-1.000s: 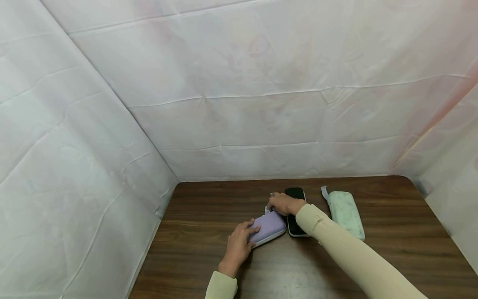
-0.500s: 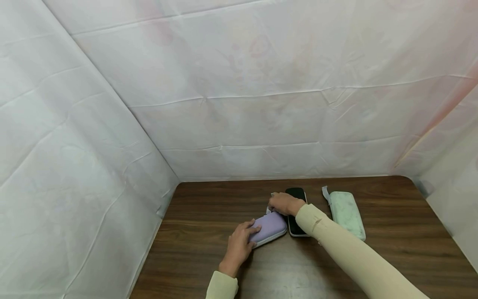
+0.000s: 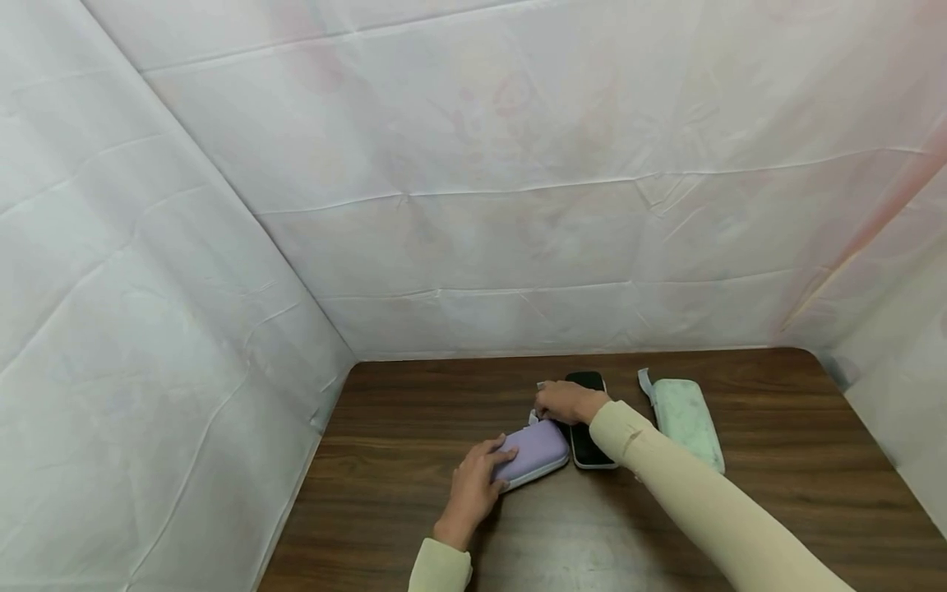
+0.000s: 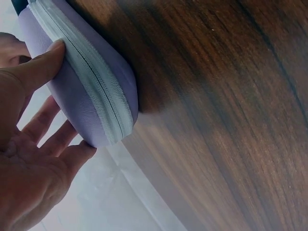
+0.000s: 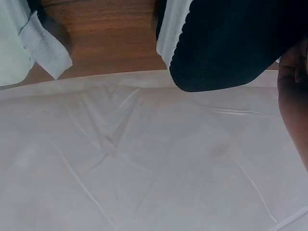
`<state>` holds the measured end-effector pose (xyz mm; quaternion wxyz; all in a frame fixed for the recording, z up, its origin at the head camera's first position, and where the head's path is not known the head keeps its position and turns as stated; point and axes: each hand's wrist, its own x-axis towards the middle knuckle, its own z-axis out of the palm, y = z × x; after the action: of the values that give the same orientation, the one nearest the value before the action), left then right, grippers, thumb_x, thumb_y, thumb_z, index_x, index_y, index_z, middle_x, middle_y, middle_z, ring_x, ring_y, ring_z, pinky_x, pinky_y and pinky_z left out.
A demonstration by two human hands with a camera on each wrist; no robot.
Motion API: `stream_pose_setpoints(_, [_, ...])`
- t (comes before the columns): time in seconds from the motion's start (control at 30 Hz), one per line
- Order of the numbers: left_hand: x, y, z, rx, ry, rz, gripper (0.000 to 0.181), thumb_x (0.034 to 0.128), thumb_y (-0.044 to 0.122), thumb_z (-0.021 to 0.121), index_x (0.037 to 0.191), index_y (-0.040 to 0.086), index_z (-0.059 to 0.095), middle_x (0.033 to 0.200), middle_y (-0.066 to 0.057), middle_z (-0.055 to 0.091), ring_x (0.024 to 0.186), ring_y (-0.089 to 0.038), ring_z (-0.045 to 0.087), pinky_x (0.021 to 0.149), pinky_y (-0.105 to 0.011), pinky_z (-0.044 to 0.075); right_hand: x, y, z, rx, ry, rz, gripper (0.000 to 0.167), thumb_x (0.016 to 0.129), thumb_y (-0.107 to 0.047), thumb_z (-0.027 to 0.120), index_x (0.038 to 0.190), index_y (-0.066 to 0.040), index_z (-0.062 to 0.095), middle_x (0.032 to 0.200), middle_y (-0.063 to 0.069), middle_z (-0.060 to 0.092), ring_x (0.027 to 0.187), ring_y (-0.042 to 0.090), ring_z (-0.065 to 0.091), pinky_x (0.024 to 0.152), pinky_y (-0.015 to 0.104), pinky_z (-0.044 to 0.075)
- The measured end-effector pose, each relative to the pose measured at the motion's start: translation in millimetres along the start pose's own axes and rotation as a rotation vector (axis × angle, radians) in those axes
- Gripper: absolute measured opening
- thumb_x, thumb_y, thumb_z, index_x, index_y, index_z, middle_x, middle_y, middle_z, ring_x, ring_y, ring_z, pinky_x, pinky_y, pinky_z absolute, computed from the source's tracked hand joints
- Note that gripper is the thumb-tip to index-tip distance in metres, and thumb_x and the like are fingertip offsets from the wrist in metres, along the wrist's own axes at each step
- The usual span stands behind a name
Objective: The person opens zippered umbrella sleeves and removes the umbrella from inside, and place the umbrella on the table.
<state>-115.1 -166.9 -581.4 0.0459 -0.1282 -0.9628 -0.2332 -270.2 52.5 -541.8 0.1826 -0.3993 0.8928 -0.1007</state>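
A purple zippered case (image 3: 536, 450) lies at a slant on the wooden table. My left hand (image 3: 471, 485) grips its near left end; in the left wrist view the thumb lies by the pale zipper (image 4: 91, 72) and the fingers are spread along another side. At the case's far end, my right hand (image 3: 565, 403) has curled fingers on its light strap (image 3: 533, 418), which shows on both sides of the fingertips. Only the edge of that hand shows in the right wrist view, so the fingertips are hidden there. Under the right wrist lies a black case (image 3: 587, 448) with a pale edge.
To the right lies a mint-green case (image 3: 688, 423) with a grey strap (image 3: 645, 382). White sheeting (image 3: 473, 247) hangs behind the table (image 3: 399, 411) and at its sides.
The right hand has shifted very slightly to the right. The left hand keeps its hold on the purple case, which has hardly moved.
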Motion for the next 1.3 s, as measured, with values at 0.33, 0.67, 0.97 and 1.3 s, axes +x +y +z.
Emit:
stream_pose_setpoints(0.33, [0.6,-1.2,0.3,-0.006,0.000,0.001,0.056,0.0779,-0.001,0.090,0.129,0.020,0.079,0.146,-0.005,0.066,0.131,-0.032,0.063,0.089,-0.059,0.057,7.1,-3,13,-0.317,-0.006,-0.021,0.018,0.105,-0.014,0.065,0.103,-0.020,0.081,0.115,0.001,0.076,0.127,0.026,0.063,0.104,0.041,0.054])
stream_pose_setpoints(0.67, [-0.9,1.8,1.6,0.021,0.053,-0.032,0.054,0.0791,0.004,0.091,0.130,0.017,0.078,0.145,-0.009,0.066,0.129,-0.034,0.064,0.084,-0.061,0.057,4.1,8,25,-0.596,0.112,-0.081,0.022,0.100,-0.015,0.074,0.120,-0.023,0.079,0.127,-0.003,0.073,0.129,0.022,0.061,0.110,0.042,0.049])
stream_pose_setpoints(0.97, [0.2,6.9,7.5,0.032,0.152,-0.097,0.054,0.0784,0.006,0.092,0.129,0.016,0.078,0.141,-0.013,0.067,0.122,-0.037,0.067,0.074,-0.063,0.057,0.7,12,32,-0.628,0.235,-0.100,0.015,0.099,-0.015,0.074,0.112,-0.018,0.081,0.119,-0.001,0.075,0.122,0.023,0.063,0.105,0.042,0.052])
stream_pose_setpoints(1.3, [0.7,16.3,16.2,0.074,0.240,-0.178,0.054,0.0784,0.006,0.091,0.130,0.015,0.077,0.139,-0.016,0.068,0.117,-0.041,0.069,0.072,-0.063,0.057,-3.8,8,38,-0.603,0.395,-0.103,0.010,0.093,-0.026,0.082,0.094,-0.016,0.082,0.105,-0.001,0.078,0.114,0.024,0.065,0.096,0.040,0.053])
